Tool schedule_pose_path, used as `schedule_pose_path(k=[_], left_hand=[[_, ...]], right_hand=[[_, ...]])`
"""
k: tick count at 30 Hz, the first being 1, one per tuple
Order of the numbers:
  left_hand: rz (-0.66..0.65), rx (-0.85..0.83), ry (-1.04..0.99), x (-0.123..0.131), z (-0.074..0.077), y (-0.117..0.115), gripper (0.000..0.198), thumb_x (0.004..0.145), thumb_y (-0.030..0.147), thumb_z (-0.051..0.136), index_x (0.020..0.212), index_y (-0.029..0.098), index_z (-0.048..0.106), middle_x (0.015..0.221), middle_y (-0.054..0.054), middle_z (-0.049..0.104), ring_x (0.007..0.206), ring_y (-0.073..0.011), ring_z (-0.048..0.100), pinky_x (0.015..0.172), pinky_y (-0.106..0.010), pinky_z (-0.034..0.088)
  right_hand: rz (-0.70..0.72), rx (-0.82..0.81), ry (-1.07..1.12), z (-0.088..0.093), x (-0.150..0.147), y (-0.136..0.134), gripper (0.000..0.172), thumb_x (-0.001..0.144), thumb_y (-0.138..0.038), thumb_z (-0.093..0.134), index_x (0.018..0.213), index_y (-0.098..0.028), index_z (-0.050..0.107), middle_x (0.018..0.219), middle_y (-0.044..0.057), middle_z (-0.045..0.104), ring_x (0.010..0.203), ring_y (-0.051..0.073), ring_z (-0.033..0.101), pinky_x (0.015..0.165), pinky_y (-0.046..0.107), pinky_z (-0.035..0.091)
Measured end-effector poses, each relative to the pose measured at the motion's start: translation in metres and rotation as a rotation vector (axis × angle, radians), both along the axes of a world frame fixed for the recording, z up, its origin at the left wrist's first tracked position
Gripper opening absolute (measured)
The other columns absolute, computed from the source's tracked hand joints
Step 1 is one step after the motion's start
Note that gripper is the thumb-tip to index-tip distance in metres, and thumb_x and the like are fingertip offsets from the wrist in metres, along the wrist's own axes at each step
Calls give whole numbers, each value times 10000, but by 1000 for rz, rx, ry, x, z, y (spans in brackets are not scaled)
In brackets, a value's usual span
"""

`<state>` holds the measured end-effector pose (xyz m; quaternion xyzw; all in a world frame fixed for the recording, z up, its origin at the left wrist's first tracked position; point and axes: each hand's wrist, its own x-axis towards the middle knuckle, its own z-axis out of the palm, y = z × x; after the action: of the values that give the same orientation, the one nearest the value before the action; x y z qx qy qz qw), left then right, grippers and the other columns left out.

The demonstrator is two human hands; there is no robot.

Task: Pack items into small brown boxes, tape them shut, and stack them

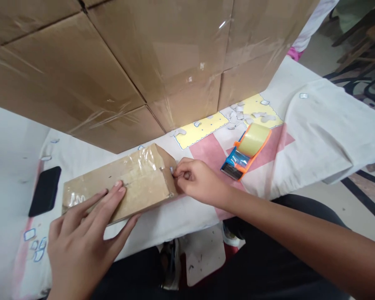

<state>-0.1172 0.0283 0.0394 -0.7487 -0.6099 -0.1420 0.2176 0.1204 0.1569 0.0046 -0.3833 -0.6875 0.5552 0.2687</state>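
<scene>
A long brown cardboard box [137, 183] lies on the cloth-covered table, with shiny clear tape over its top. My left hand [84, 233] rests on the box, its fingers stretched out over the top and its thumb along the near edge. At the box's right end, my right hand [193, 179] is closed in a pinch against the end face. A small whitish bit shows by its fingertips; what they hold is mostly hidden. To the right of that hand lies a blue and orange tape dispenser [237, 160] with a roll of tape [255, 139].
Large stacked cardboard boxes [175, 54] wrapped in clear tape rise along the back. A black phone [45, 191] lies at the left. Torn paper scraps [237, 114] are on the printed yellow patch. The white tablecloth [318, 125] has folds at the right.
</scene>
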Motion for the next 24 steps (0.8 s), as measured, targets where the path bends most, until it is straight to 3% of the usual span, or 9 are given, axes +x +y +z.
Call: schedule_pose_path(k=[5, 9, 13, 16, 20, 22, 24], left_hand=[[-52, -21, -66, -11, 3, 3, 702, 751, 432, 753, 1418, 331, 559, 1186, -20, 751, 1027, -332, 685, 797, -417, 435], [-111, 21, -160, -22, 0, 3, 548, 793, 433, 613, 1332, 333, 635, 1201, -8, 746, 1037, -333, 681, 797, -423, 439], [-114, 52, -149, -25, -4, 2, 530, 781, 418, 591, 1295, 310, 660, 1195, -2, 749, 1024, -324, 688, 805, -416, 446], [-115, 52, -132, -24, -3, 2, 532, 783, 420, 596, 1301, 314, 652, 1218, 16, 738, 1035, -311, 687, 829, -408, 457], [-131, 47, -100, -27, -2, 2, 533, 773, 397, 618, 1291, 279, 661, 1203, -7, 744, 1037, -313, 696, 819, -408, 469], [-178, 65, -98, -31, -3, 3, 529, 757, 404, 629, 1266, 270, 677, 1161, -17, 759, 1011, -310, 709, 789, -403, 482], [-251, 110, -126, -37, -6, 6, 497, 764, 450, 601, 1212, 262, 706, 1104, -24, 777, 961, -302, 724, 752, -402, 496]], right_hand=[[-11, -109, 54, -3, -5, -4, 217, 742, 9, 536, 738, -164, 667, 932, 40, 674, 821, 150, 614, 713, 263, 466], [-3, -251, 46, -8, -2, -2, 172, 778, -40, 559, 751, -165, 673, 857, 39, 699, 737, 145, 617, 652, 259, 463], [-2, -86, 41, -15, 1, -3, 102, 805, -121, 635, 887, -176, 662, 912, 32, 672, 768, 139, 596, 713, 276, 479], [-10, 60, 10, -21, 2, -1, 254, 803, -192, 697, 1049, -183, 635, 1083, 62, 639, 871, 164, 591, 816, 332, 492], [61, 91, 52, -27, 4, 10, 679, 814, -257, 730, 1424, -203, 437, 1412, 132, 494, 1135, 220, 554, 993, 404, 452], [185, 60, 72, -28, 4, 17, 739, 821, -273, 735, 1473, -223, 390, 1415, 121, 485, 1117, 216, 560, 963, 388, 466], [286, 51, 58, -29, 1, 19, 672, 785, -286, 781, 1388, -221, 492, 1284, 87, 538, 1025, 197, 577, 877, 346, 486]])
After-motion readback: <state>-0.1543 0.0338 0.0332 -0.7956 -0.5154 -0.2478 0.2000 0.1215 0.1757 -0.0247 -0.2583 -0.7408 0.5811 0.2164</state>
